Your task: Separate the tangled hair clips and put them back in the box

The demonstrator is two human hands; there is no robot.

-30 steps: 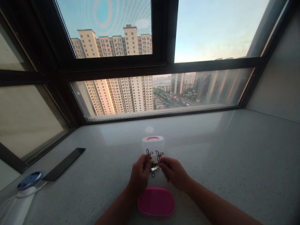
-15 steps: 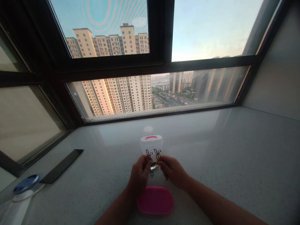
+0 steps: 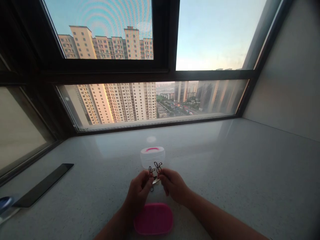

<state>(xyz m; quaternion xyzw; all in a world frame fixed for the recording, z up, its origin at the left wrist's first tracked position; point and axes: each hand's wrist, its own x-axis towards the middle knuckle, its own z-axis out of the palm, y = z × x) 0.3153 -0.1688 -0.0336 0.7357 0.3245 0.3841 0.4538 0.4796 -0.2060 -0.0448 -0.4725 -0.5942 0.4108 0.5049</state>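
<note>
My left hand (image 3: 139, 190) is closed, its thumb and fingers pinching a dark, bunny-shaped metal wire piece (image 3: 151, 171) with two looped ears. Beside it my right hand (image 3: 176, 187) pinches a second bunny-shaped wire piece (image 3: 158, 166), held a little higher. Between the fingertips shows a shiny metal part (image 3: 155, 181), and a small ring (image 3: 152, 189) hangs below. Whether these parts are joined to the wire pieces I cannot tell. Just behind the hands stands a translucent white box (image 3: 152, 156) with a pink handle. A pink oval tray or lid (image 3: 153, 220) lies nearer me, below both hands.
A dark flat slab-like object (image 3: 45, 185) lies on the speckled pale counter (image 3: 225, 173) at the left. Near it, a blue round item (image 3: 5, 203) is cut off by the picture's edge. A dark-framed window (image 3: 160, 75) rises behind the counter, with a wall (image 3: 285, 86) at right.
The whole scene has shifted left in the picture as the camera turned. Compared with before, the right wire piece stands higher than the left one. Both hands keep their pinch.
</note>
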